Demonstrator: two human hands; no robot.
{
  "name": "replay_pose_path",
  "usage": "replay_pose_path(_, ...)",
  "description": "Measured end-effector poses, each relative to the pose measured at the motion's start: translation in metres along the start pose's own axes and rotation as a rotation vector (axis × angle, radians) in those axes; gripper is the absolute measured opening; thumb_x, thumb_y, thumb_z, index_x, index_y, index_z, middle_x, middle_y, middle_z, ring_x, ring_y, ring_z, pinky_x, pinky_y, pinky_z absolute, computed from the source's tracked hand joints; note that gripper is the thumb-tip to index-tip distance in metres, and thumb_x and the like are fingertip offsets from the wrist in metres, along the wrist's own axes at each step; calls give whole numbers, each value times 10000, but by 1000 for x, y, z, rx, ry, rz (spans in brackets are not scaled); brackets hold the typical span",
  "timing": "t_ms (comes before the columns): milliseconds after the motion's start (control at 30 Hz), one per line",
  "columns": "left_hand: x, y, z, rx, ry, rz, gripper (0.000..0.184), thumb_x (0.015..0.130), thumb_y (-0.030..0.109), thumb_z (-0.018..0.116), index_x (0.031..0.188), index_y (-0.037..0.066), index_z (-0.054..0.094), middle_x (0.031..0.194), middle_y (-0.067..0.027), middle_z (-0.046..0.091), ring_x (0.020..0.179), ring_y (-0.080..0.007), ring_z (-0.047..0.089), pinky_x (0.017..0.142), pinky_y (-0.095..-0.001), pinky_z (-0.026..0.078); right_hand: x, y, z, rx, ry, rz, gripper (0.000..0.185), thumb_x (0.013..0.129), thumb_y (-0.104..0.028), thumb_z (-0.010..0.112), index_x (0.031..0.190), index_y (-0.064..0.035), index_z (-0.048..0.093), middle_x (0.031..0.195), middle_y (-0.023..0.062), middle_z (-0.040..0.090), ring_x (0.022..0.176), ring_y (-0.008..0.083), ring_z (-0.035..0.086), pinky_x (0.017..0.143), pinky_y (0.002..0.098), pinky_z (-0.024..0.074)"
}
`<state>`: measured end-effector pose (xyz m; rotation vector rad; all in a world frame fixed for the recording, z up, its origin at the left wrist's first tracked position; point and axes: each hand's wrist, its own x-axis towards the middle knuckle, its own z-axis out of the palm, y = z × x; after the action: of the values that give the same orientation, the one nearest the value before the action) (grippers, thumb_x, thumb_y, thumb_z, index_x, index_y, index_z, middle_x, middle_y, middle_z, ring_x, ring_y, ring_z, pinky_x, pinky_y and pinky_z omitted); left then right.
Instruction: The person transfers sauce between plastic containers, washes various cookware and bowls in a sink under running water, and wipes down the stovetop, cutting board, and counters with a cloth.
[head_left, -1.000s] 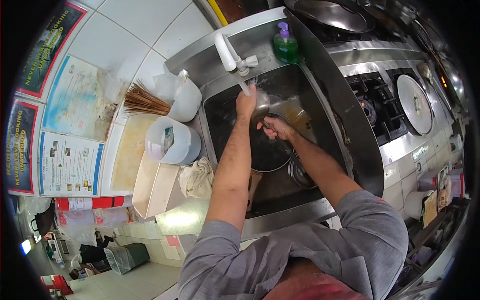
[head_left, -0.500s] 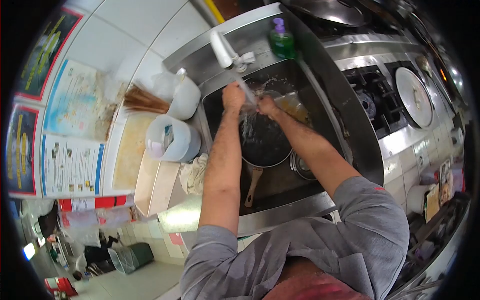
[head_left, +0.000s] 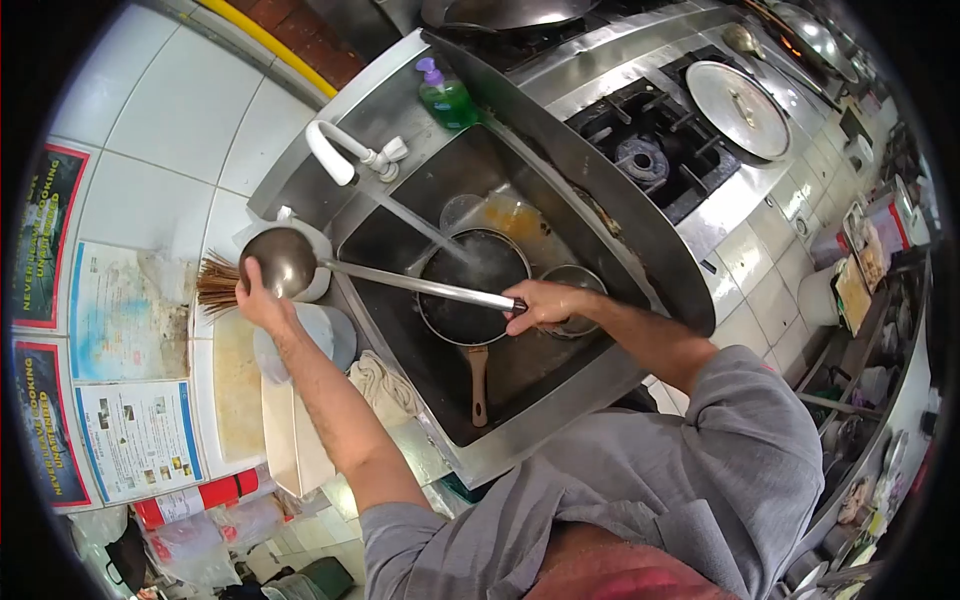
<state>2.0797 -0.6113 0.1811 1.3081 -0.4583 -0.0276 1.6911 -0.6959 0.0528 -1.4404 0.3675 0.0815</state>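
Sink [head_left: 535, 376] below; ladle [head_left: 280, 262] w/ dull metal bowl, shiny handle.

ladle [head_left: 279, 262]: glossy metal | pan handle [head_left: 479, 386]: matt wood | rag [head_left: 384, 386]: rough cloth

Long-handled metal ladle [head_left: 281, 262], its rounded bowl dull grey, handle shiny, held slantwise above the sink's left side

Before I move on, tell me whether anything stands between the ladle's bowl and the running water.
Nothing visible blocks it. The sink's rim lies between the ladle's bowl and the water stream, but apparently lower; the white faucet's spout sits above the stream.
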Motion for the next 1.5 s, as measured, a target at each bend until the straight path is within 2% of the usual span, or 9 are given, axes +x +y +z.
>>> replay_pose_path(33, -13, 2, 5, -7, -13, -8, 388, 762, 214, 711, 1010, -39, 554, 940, -116, 602, 817, -212, 584, 730, -346, 492, -5, 3, 6, -239, 156, -200, 213, 774, -154, 662, 818, -16, 506, 661, 78, 563, 528, 177, 551, 457, 315, 398)
replay_pose_path(100, -40, 3, 18, -243, 113, -92, 386, 815, 305, 642, 1021, -6, 545, 887, -97, 600, 772, -228, 587, 689, -378, 508, -45, -24, 14, -391, 255, -123, 219, 774, -159, 653, 830, -10, 502, 701, 103, 578, 607, 227, 573, 525, 346, 416)
replay_pose_path(167, -57, -23, 19, -290, -50, -217, 378, 833, 337, 610, 1017, 14, 541, 848, -85, 593, 741, -222, 580, 679, -372, 504, -79, -51, 21, -504, 347, 14, 230, 776, -175, 633, 852, -3, 499, 765, 152, 598, 791, 334, 582, 688, 419, 420)
replay_pose_path(333, -142, -64, 53, -300, -436, -550, 273, 871, 348, 553, 918, 80, 538, 746, -48, 571, 648, -172, 561, 623, -316, 494, -150, -80, 35, -546, 538, 54, 251, 766, -200, 655, 856, -19, 507, 733, 127, 591, 732, 297, 584, 640, 393, 422)
replay_pose_path(467, -203, -115, 52, -114, -631, -754, 218, 884, 291, 548, 916, 77, 531, 759, -38, 566, 679, -146, 562, 606, -288, 487, -204, -84, 32, -451, 846, -57, 259, 757, -133, 700, 901, -1, 530, 600, 44, 508, 585, 72, 474, 515, 267, 395)
replay_pose_path(533, -232, -124, 44, 8, -661, -805, 226, 883, 285, 551, 948, 69, 535, 785, -33, 565, 667, -149, 562, 610, -278, 486, -229, -76, 20, -499, 1051, -53, 278, 751, -203, 688, 883, -33, 512, 671, 117, 575, 608, 244, 571, 563, 348, 431)
replay_pose_path(667, -274, -133, 19, 93, -688, -894, 216, 872, 282, 569, 936, 79, 532, 814, -28, 570, 697, -145, 565, 631, -280, 482, -279, -33, -34, -649, 1343, 216, 257, 742, -190, 676, 883, -46, 517, 684, 132, 593, 671, 288, 593, 594, 374, 446)
replay_pose_path(967, -335, -93, -6, 245, -377, -796, 176, 883, 248, 552, 916, 74, 554, 800, -7, 575, 620, -105, 557, 595, -267, 489, -364, 93, -196, -783, 1491, 550, 264, 751, -251, 644, 935, -91, 543, 784, 154, 621, 794, 360, 590, 688, 462, 444)
replay_pose_path(1500, -368, -23, 91, -110, -192, -356, 133, 879, 190, 564, 897, 59, 543, 812, -32, 571, 652, -120, 539, 623, -262, 466, -445, 88, -357, -786, 1654, 624, 297, 783, -290, 597, 991, -86, 540, 936, 153, 621, 916, 344, 577, 770, 460, 449)
